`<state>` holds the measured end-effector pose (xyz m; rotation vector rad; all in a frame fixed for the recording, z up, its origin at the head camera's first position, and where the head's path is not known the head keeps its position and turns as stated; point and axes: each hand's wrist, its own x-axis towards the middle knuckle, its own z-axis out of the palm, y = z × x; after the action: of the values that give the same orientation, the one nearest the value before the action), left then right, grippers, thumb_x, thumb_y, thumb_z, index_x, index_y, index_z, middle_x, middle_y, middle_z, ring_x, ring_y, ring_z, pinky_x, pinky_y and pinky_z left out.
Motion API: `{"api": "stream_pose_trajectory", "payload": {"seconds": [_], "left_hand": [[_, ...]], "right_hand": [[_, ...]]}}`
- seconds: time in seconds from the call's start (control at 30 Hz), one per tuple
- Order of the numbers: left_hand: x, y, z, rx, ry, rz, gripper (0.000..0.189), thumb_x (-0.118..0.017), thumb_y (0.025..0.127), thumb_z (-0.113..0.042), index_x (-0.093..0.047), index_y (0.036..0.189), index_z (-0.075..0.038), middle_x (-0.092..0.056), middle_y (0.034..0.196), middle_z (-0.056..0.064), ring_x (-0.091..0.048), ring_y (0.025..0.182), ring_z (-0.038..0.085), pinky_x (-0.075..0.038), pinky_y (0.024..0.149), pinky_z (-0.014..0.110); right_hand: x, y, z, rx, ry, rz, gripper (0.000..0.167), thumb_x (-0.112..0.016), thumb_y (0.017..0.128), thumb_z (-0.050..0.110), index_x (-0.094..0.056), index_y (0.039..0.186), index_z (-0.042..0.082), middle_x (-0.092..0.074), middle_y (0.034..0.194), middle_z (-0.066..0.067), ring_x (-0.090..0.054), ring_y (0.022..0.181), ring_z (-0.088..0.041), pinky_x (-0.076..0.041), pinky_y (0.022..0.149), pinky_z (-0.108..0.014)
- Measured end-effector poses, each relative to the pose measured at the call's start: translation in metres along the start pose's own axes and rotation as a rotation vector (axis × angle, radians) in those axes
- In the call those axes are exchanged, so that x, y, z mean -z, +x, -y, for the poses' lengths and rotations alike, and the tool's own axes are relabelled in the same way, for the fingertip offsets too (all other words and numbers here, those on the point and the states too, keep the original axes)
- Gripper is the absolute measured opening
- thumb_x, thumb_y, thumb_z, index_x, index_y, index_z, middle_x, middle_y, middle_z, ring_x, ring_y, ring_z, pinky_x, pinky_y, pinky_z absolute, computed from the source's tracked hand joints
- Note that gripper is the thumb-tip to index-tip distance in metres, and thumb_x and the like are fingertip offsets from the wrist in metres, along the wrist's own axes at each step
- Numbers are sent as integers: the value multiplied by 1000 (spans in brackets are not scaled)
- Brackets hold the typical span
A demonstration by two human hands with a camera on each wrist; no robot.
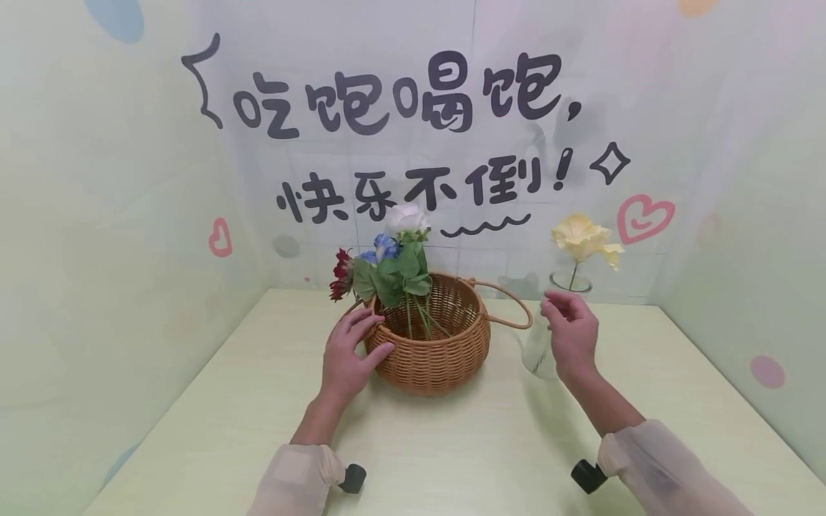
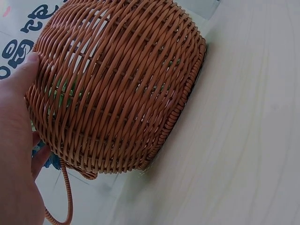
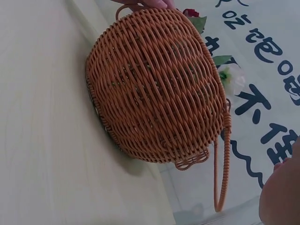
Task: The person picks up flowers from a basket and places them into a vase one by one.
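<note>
While my left hand (image 1: pixel 348 362) is grasping the wicker basket (image 1: pixel 432 365) at its left side, its thumb is lying against the outer wall and its fingers are reaching to the rim. The basket is standing upright on the pale counter (image 1: pixel 445 459), near the middle, and one loop handle (image 3: pixel 226 159) is sticking out towards the right. Inside it, several green stems (image 1: pixel 409 319) are leaning to the left; above the rim, green leaves (image 1: pixel 406 269) are spreading, a white flower (image 1: pixel 408 218) is sitting highest, a blue flower (image 1: pixel 385 247) is showing below it, and a dark red flower (image 1: pixel 340 276) is hanging outwards, beyond the left edge.

On the right, my right hand (image 1: pixel 576 337) is hovering in front of a clear glass vase (image 1: pixel 537 356), near its neck. Its fingers are bending loosely, and I am seeing nothing between them; whether they are touching the glass, I cannot tell. The vase is standing on the counter just beside the basket's handle, and one yellow flower (image 1: pixel 581 236) is rising from its mouth. Behind everything, a pale wall (image 1: pixel 400 29) is carrying large dark lettering, and light sleeves (image 1: pixel 290 476) are covering my forearms.
</note>
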<state>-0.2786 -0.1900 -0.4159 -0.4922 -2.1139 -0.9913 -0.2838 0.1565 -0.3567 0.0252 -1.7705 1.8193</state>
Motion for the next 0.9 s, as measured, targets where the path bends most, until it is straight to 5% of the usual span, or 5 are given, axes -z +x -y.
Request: {"api": "stream_pose_trajectory", "payload": {"seconds": [0.37, 0.57, 0.8, 0.9], "left_hand": [[0, 1, -1, 10, -5, 6, 43, -80, 80, -30, -69, 119, -15, -55, 133, 7, -46, 127, 29, -34, 104, 52], [1, -1, 0, 15, -3, 7, 43, -80, 80, -30, -69, 119, -16, -55, 133, 5, -46, 127, 29, -34, 104, 52], [0, -1, 1, 5, -16, 3, 44, -80, 80, -30, -68, 120, -16, -55, 133, 5, -45, 127, 29, -34, 104, 53], [-1, 0, 0, 1, -18, 2, 44, -80, 80, -30, -68, 120, -15, -55, 133, 6, -46, 127, 29, -35, 104, 53]], "right_hand": [[-38, -2, -5, 92, -157, 160, 22, -66, 92, 7, -66, 112, -3, -65, 102, -19, -58, 80, -6, -47, 68, -16], [-56, -1, -6, 140, -120, 183, 19, -66, 89, 1, -67, 107, -5, -65, 93, -18, -60, 75, -7, -52, 62, -20], [-72, 2, -5, 117, -109, 186, 18, -65, 89, 2, -66, 106, -3, -64, 92, -15, -61, 80, -28, -55, 55, -25], [-80, 3, -1, 108, -120, 183, 17, -65, 89, 3, -66, 106, 0, -65, 93, -14, -61, 81, -26, -54, 57, -24]]}}
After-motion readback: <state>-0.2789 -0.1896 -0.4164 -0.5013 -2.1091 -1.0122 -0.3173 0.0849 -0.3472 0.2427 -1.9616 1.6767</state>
